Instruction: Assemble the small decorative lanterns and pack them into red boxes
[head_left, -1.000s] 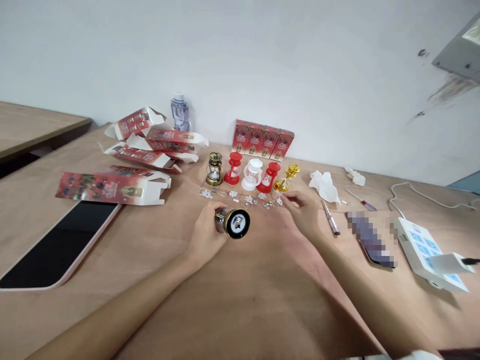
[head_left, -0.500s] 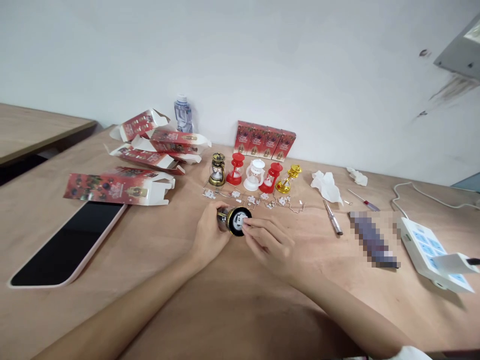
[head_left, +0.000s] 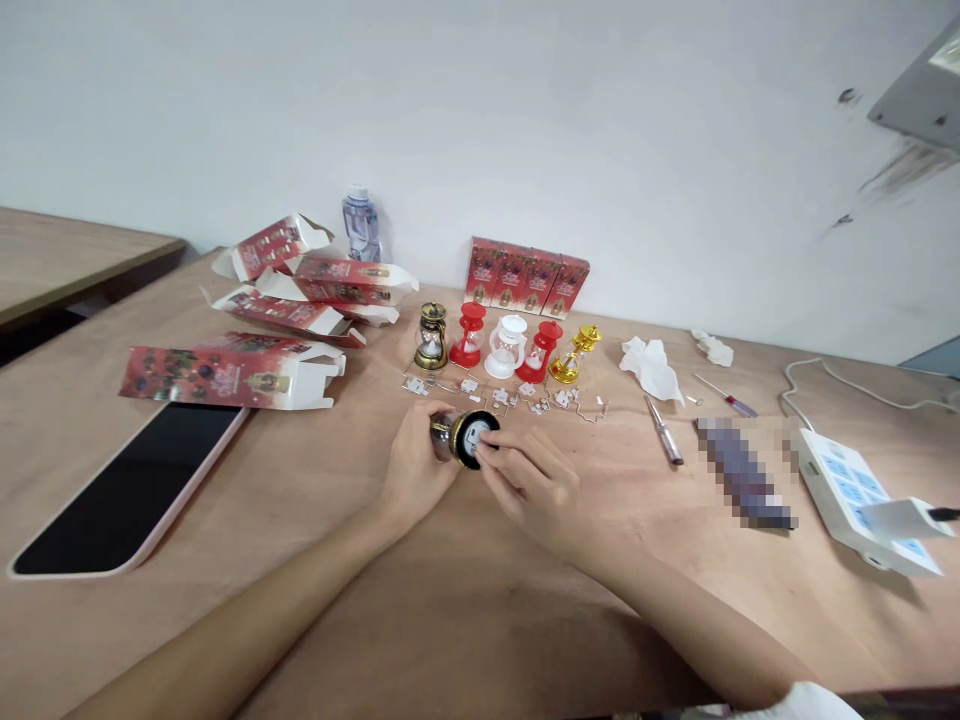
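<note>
My left hand (head_left: pixel 415 465) is wrapped round a small bronze lantern (head_left: pixel 459 437) lying on its side, its black round base facing me. My right hand (head_left: pixel 534 482) is pinched at that base, fingertips pressing on the white centre; whatever they hold is too small to make out. Just beyond, small white and metal parts (head_left: pixel 517 398) lie scattered on the wooden table (head_left: pixel 480 600). Behind them stands a row of little lanterns: bronze (head_left: pixel 431 337), red (head_left: pixel 468 335), white (head_left: pixel 506 347), red (head_left: pixel 540 351) and gold (head_left: pixel 574 355).
Opened red boxes (head_left: pixel 232 372) lie at the left, several closed ones (head_left: pixel 525 277) by the wall. A tablet (head_left: pixel 127 490) lies at the left, a water bottle (head_left: pixel 361 222) behind. Right: tissues (head_left: pixel 651 367), two screwdrivers (head_left: pixel 663 431), a blurred phone (head_left: pixel 742 472), a power strip (head_left: pixel 862 497).
My right hand left the small parts near the gold lantern, came back to the lantern in my left hand and now pinches at its base. My left hand kept its grip.
</note>
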